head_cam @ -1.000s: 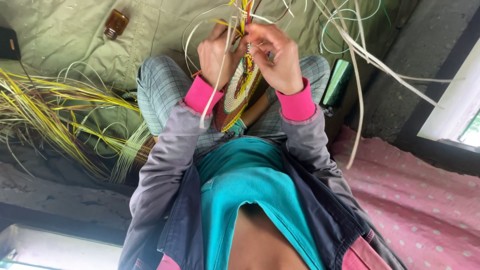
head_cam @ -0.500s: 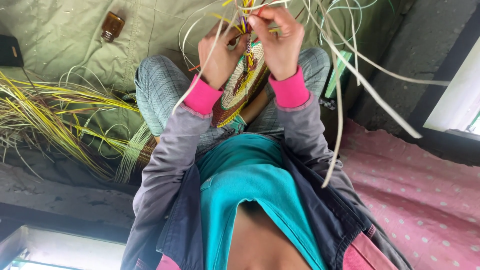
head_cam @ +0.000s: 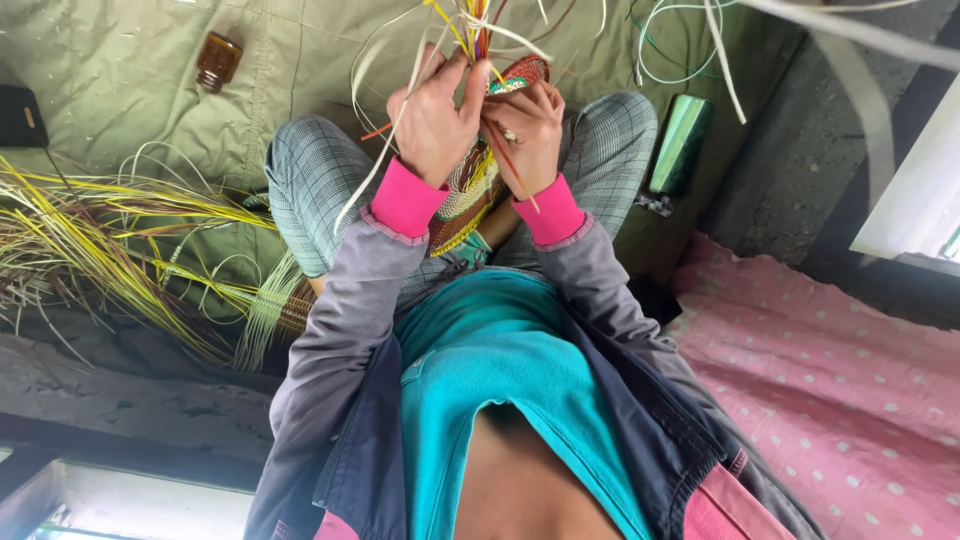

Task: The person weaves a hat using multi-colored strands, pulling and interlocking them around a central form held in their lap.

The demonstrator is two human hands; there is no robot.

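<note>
Green cloth [head_cam: 130, 80]; both hands grip woven disc [head_cam: 462, 195].

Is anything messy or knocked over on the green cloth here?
Yes. A small brown bottle lies tipped on its side on the green cloth, apart from everything else. Yellow and pale strands sprawl in a loose tangle beside the knee. The woven piece between the left hand and right hand looks undamaged.

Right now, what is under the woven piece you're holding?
Under the woven disc lie the checked trouser legs and a green cloth. The left hand and right hand cover its upper part, so what is behind there cannot be seen.
</note>
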